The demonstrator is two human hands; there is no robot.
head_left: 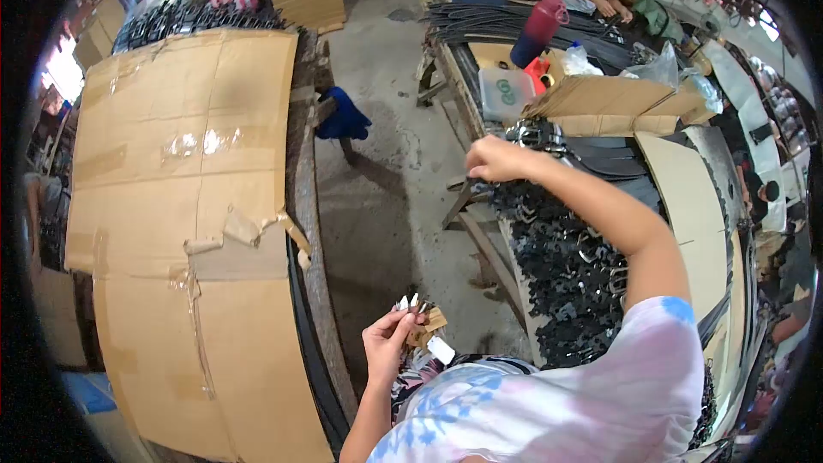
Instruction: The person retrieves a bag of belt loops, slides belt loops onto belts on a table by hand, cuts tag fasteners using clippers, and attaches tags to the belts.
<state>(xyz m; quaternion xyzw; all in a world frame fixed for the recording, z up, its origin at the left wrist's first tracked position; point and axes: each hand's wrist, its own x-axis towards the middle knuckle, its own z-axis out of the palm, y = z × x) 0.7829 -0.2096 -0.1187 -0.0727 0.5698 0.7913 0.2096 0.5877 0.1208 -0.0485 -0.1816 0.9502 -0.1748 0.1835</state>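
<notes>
The left grip [390, 341] pinches small tags [441, 350]. The right grip [500, 159] curls beside black parts [557, 266] on the counter [525, 296]; I cannot tell if it holds any. Farther off, a cardboard box [604, 94] holds a clear tub [506, 96].

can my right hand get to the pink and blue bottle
Probably, with a forward stretch: the plastic tub lies between the right hand and the bottle, but the bottle's top rises clear.
</notes>
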